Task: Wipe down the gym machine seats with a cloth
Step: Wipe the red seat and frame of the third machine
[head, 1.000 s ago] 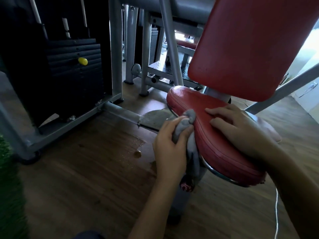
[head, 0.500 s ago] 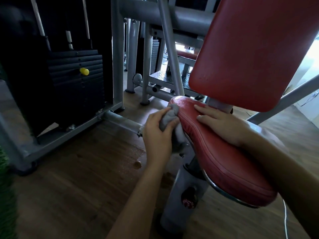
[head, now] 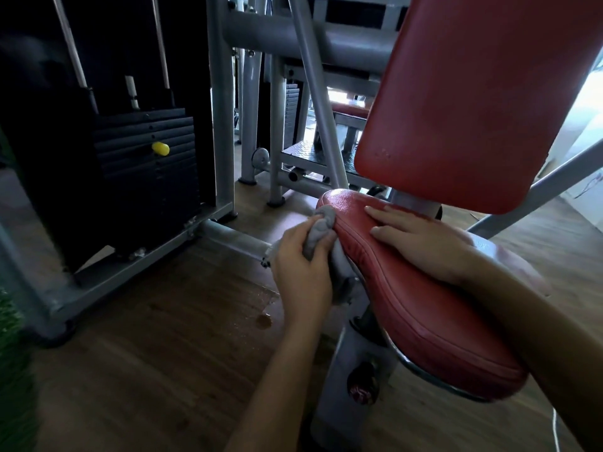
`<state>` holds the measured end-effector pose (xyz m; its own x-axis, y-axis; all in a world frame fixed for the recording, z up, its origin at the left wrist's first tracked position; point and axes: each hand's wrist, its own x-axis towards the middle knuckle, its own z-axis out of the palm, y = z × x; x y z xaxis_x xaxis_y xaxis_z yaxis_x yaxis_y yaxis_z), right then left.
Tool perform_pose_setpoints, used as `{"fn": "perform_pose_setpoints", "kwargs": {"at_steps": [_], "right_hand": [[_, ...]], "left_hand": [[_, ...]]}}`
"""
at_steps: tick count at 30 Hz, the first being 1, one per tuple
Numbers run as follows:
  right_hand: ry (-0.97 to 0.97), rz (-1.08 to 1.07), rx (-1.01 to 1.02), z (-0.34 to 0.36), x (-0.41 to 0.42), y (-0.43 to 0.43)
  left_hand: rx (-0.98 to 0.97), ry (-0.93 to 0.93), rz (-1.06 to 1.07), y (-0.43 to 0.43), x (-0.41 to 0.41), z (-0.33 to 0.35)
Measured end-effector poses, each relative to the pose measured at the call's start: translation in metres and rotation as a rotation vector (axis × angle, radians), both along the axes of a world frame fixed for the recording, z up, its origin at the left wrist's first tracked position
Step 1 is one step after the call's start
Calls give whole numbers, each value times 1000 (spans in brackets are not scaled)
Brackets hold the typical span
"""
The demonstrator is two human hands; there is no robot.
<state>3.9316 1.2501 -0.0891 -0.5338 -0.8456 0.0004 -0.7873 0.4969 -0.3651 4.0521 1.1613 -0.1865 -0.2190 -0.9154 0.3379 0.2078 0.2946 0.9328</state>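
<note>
Change: over the last second the left hand (head: 301,261) has carried the cloth (head: 321,228) along the seat's side edge, from mid-length to the far rounded end.
Meaning: the near stretch of that edge is probably wiped; the far tip and top face appear to remain.
Left hand: clamped around the bunched grey cloth, pressing it against the seat (head: 424,301) edge.
Right hand (head: 421,239): fingers spread flat on the seat top, holding nothing.
Cloth position: at the seat's left far corner, just beside the right fingertips, below the backrest (head: 483,99).
</note>
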Motion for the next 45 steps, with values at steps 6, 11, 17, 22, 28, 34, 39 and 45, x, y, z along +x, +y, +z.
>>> {"fn": "perform_pose_setpoints", "kwargs": {"at_steps": [6,11,17,22,28,34,39,45], "right_hand": [[-1,-1,3,2,4,-1],[6,-12,17,3,2,1],[20,14,65,-6,-7,-1],[67,53,140,-6,-4,3],[96,127,124,-8,5,14],[118,138,66,-13,8,18],[106,129,-7,-12,9,22],[96,105,-59,-7,9,24]], "left_hand": [[-81,72,-304,36,30,-6],[-3,31,-532,12,43,6],[-53,-108,-293,-25,33,32],[-61,-197,-110,-36,31,47],[-151,-275,-155,-30,17,73],[-103,-317,-123,-46,19,74],[-71,-271,-89,-63,35,45],[-35,-184,-95,-87,41,33]]}}
